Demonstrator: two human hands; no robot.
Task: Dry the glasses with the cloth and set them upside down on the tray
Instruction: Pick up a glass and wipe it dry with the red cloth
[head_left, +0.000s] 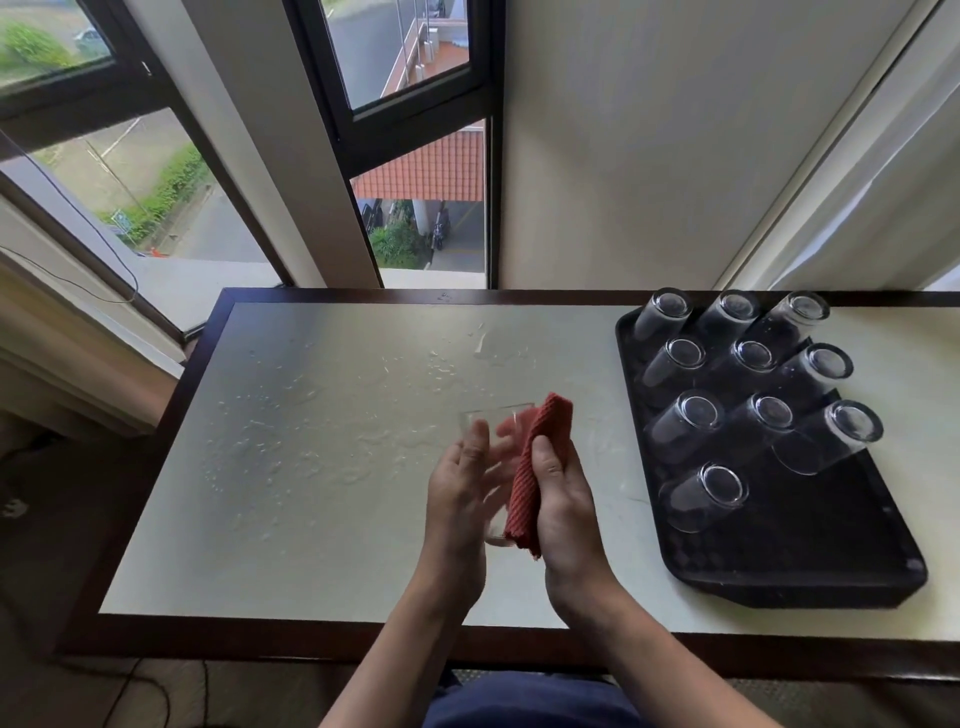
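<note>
No readable text, label, brand or number in view, what may be a small blue sign (120, 217) outside the window (156, 171), left of frame, too blurred to read

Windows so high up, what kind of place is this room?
Maybe an upstairs room in a hotel or canteen. The windows look down on a roof and road, and a black tray holds ten matching glasses upside down.
</note>
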